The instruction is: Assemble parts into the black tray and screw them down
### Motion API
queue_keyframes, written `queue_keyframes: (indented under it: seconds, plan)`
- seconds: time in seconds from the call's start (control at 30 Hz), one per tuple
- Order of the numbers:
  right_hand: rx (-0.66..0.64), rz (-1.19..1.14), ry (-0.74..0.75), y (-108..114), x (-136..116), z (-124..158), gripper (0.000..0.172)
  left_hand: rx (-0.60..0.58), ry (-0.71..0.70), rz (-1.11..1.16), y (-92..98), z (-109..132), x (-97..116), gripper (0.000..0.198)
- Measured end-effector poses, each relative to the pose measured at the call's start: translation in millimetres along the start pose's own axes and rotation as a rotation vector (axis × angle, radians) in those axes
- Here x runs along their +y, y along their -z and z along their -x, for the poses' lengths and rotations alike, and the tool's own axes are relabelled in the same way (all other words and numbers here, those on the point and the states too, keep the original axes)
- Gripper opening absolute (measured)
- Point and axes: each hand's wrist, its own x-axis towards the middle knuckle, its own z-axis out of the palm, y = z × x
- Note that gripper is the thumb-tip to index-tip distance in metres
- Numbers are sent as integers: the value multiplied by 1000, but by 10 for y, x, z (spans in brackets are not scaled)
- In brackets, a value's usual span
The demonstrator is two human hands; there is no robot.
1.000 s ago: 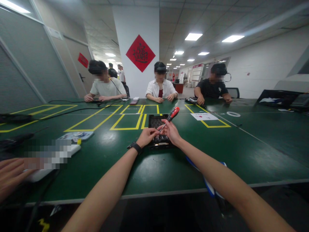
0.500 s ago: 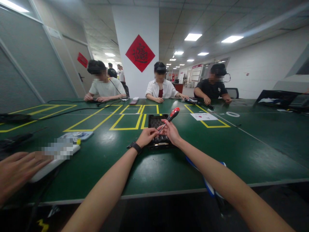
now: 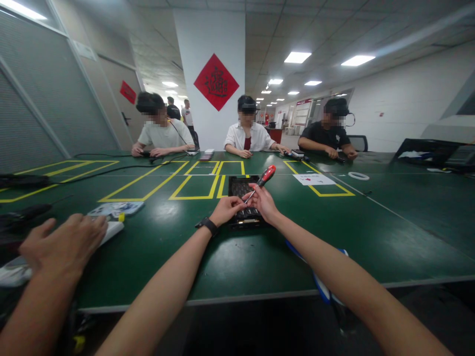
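A screwdriver [image 3: 266, 176] with a red and black handle leans up to the right, its thin metal shaft slanting down to the left. My right hand [image 3: 264, 203] is closed around the shaft just below the handle. At the shaft's lower end, the fingertips of my left hand [image 3: 225, 209] are pinched together; anything small between them is hidden. Both hands are over an open black case [image 3: 239, 187] with several small slots and pieces inside, partly covered by my fingers. A dark watch band [image 3: 207, 226] circles my left wrist.
At the left, a co-worker's hand [image 3: 67, 242] rests over a white object [image 3: 113, 230], near a patterned box [image 3: 118, 208] and a dark power tool [image 3: 25, 217]. A blue and white object [image 3: 322, 287] lies under my right forearm. Several people sit across the green table [image 3: 389, 232].
The co-worker's hand at the left has shifted over the white object, with its fingers more bent. My own hands and the screwdriver look almost the same.
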Motion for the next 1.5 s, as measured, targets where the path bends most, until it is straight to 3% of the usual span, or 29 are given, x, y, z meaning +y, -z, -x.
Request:
queue_keyframes:
  seconds: [0.13, 0.33, 0.63, 0.87, 1.27, 1.5]
  plan:
    - [21, -12, -28, -3, -8, -9, 30, -50, 12, 42, 2, 8, 51, 33]
    - [26, -4, -10, -26, -17, 3, 28, 37, -4, 32, -21, 4, 66, 34]
    - [5, -28, -2, 1, 11, -11, 28, -29, -38, 47, -10, -6, 0, 37]
    - [13, 4, -3, -14, 2, -6, 30, 37, -4, 44, -21, -1, 40, 36]
    - [24, 33, 6, -23, -19, 9, 32, 17, 15, 72, -11, 3, 37, 35]
    - [7, 34, 7, -14, -14, 8, 31, -59, 32, 91, -4, -2, 10, 35]
